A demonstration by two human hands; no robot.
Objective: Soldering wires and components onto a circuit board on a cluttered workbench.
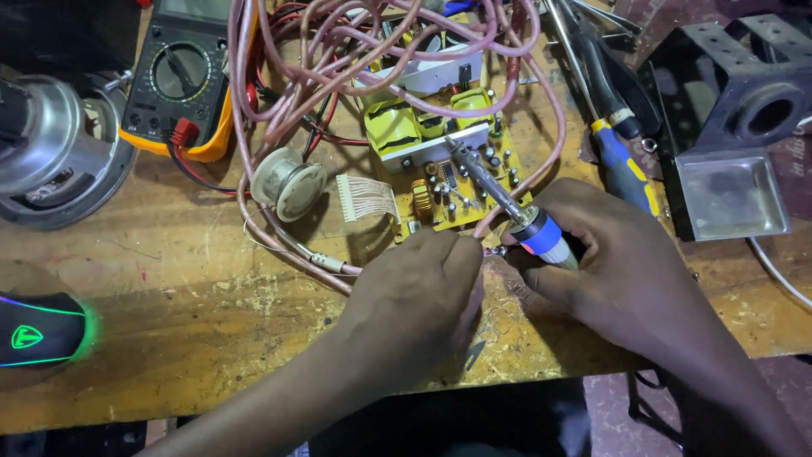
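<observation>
With my right hand point(617, 271) grasping the soldering iron point(507, 207) and my left hand point(414, 300) pinching the pink wire point(495, 222), I should keep both hands steady near the yellow board point(440, 199).

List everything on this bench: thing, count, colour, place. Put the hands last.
soldering iron: one, metal shaft with blue and white grip, over the board, in the right hand
circuit board: one, yellow with yellow coils, centre top
wires: a tangle, pink and red, top centre, looping around the board
multimeter: one, black in an orange case, top left
motor: one, silver, far left
round part: one, off-white, left of the board
ribbon cable: one, white, at the board's left edge
mouse: one, black with green glow, lower left
screwdriver: one, blue and yellow handle, right of the board
metal stand: one, black, top right
workbench: one, worn wood
left hand: one, fingertips by the iron's grip
right hand: one, gripping the iron
</observation>
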